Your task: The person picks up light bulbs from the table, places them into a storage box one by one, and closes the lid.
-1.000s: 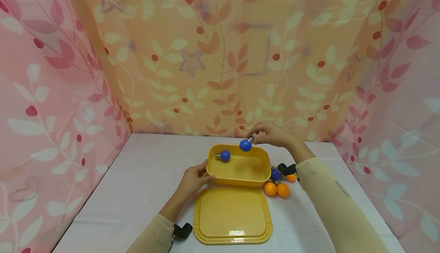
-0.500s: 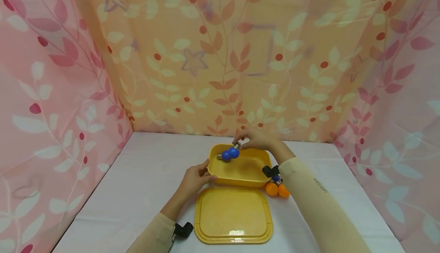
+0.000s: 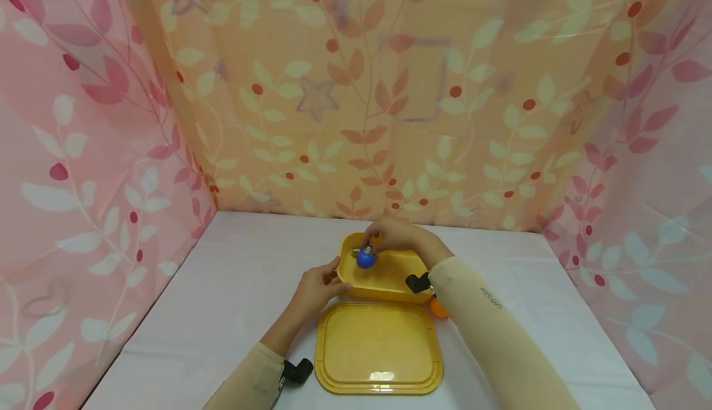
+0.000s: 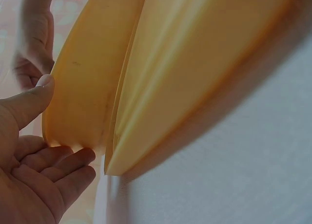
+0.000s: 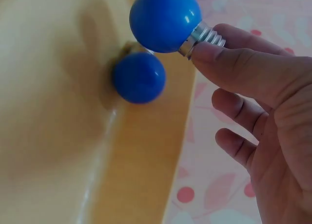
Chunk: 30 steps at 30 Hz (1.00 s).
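Note:
A blue light bulb (image 3: 365,258) hangs base-up over the left part of a yellow plastic box (image 3: 384,294). My right hand (image 3: 399,235) pinches its silver screw base between thumb and fingers, as the right wrist view shows. Below it in the box lies another blue bulb (image 5: 139,79), mostly hidden behind the held one in the head view. At the box's left end, my left hand (image 3: 314,287) grips the wall, thumb (image 4: 45,84) at one edge and fingertips (image 4: 84,157) against the other side.
A yellow lid (image 3: 379,347) lies flat on the white-covered table (image 3: 250,268) in front of the box. An orange bulb (image 3: 439,308) shows at the box's right, partly behind the right sleeve (image 3: 495,329). Patterned cloth walls (image 3: 361,101) enclose the table.
My right hand has carried the blue bulb leftward and down over the bulb in the box. The right forearm now covers more of the bulbs beside the box. The left hand keeps its hold.

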### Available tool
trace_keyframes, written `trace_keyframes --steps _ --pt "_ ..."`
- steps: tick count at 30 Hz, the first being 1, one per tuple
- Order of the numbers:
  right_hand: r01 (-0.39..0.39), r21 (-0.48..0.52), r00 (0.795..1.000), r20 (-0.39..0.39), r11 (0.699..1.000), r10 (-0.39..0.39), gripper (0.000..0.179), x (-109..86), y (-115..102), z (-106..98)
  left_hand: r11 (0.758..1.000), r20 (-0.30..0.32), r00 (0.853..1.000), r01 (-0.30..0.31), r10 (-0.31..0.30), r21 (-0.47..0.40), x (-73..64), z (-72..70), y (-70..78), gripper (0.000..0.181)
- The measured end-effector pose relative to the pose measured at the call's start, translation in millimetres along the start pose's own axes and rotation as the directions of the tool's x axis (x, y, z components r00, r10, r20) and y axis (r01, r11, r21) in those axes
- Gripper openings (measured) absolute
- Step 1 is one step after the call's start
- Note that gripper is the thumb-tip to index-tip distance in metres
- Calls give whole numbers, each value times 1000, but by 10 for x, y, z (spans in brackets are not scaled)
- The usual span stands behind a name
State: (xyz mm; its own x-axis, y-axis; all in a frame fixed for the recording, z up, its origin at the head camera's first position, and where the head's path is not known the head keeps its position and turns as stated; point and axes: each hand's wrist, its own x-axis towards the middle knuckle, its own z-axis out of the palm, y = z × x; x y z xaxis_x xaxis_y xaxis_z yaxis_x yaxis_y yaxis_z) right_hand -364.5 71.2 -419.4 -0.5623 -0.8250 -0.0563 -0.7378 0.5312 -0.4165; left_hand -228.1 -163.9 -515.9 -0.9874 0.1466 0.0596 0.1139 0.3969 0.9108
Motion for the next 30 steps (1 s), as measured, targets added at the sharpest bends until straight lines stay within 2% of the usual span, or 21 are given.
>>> trace_keyframes --steps 5,13,19,23,30 --pt "14 37 1000 26 999 -15 27 95 -38 115 1000 -1 1000 -20 20 1 -4 -3 -14 80" --pt "24 17 998 54 1000 -25 25 247 -73 269 999 -12 999 -31 31 11 -17 -5 -7 79" --pt "41 -16 998 49 999 -40 28 315 -136 338 999 -19 999 -42 43 25 -14 -2 -23 78" --pt "25 -43 999 43 999 -24 29 342 -153 356 999 -15 999 -38 38 21 -12 -3 -27 79" --pt "22 -101 1000 -9 995 -23 28 338 -186 338 999 -6 999 -33 33 12 -6 -7 -32 79"
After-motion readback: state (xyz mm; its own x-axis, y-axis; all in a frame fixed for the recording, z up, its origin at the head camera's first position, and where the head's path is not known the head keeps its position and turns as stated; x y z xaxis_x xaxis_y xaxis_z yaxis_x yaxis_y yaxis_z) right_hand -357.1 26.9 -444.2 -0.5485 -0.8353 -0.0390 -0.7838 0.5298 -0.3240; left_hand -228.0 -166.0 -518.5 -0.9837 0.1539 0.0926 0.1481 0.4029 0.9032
